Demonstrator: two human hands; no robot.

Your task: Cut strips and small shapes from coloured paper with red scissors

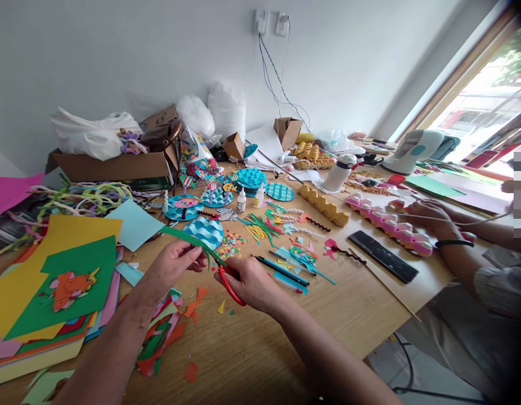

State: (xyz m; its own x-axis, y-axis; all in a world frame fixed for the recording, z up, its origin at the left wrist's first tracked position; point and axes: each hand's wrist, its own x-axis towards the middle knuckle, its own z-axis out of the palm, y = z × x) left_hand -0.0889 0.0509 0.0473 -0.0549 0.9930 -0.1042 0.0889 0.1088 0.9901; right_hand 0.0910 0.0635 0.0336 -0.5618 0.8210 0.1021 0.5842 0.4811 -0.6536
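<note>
Between the fingers of my left hand [176,263] is a narrow strip of green paper [176,232], its far end pointing up and left. My right hand [252,281] is closed around red-handled scissors [232,289]. The scissors' blades meet the strip's near end, and a thin green sliver curls down there. Beneath my left wrist lies a heap of coloured paper scraps [161,337]. Just beyond my hands are a blue wavy-patterned disc [203,232] and a scatter of small confetti dots [230,247]. Pens [281,271] lie right of my right hand.
Stacked coloured paper [83,225] covers the left side. Two small glue bottles [241,200] stand mid-table. A black phone [382,256] and a thin stick [387,287] lie at right. Another person's hands [431,216] work at a pink egg-carton strip [387,222]. A white bottle [340,173] stands behind.
</note>
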